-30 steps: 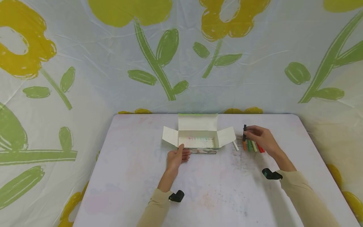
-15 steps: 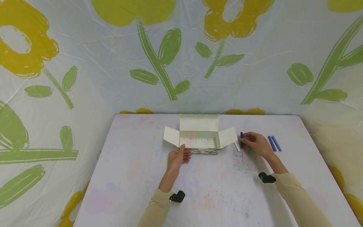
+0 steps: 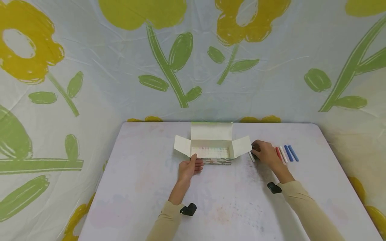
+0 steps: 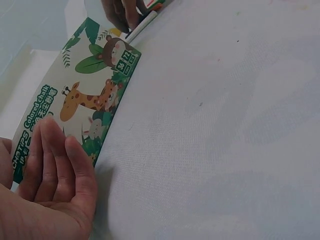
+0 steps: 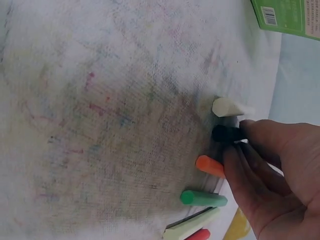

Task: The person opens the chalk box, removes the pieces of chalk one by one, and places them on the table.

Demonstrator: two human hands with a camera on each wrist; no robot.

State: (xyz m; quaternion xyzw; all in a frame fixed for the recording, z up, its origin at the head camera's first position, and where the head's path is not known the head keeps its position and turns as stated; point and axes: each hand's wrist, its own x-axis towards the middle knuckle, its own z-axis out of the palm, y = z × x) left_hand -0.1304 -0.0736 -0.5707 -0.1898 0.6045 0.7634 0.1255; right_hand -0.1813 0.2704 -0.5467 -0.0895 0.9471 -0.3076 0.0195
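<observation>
An open cardboard box of colored chalk point(image 3: 215, 162) stands on the table, with pale chalk sticks point(image 3: 211, 152) lined up inside. My left hand point(image 3: 187, 169) holds its front wall at the left corner, thumb at the rim and fingers along the printed face. Right of the box, my right hand point(image 3: 266, 154) pinches a black chalk stick point(image 5: 227, 133) between thumb and fingers, low at the table. In the right wrist view a white chalk stick point(image 5: 226, 107) lies on one side of it and an orange one point(image 5: 210, 166) on the other, followed by green point(image 5: 202, 198) and pale yellow point(image 5: 192, 224) sticks.
Past my right hand, a red stick point(image 3: 278, 154), a whitish stick point(image 3: 283, 154) and two blue sticks point(image 3: 288, 153) continue the row. The box's side flap point(image 3: 242, 146) spreads toward the right hand. A flowered cloth point(image 3: 271, 87) hangs behind the table point(image 3: 223, 201).
My right hand has moved left and down, bringing the black chalk stick beside the white one. The red, whitish and blue sticks have come into view behind it. My left hand stays put.
</observation>
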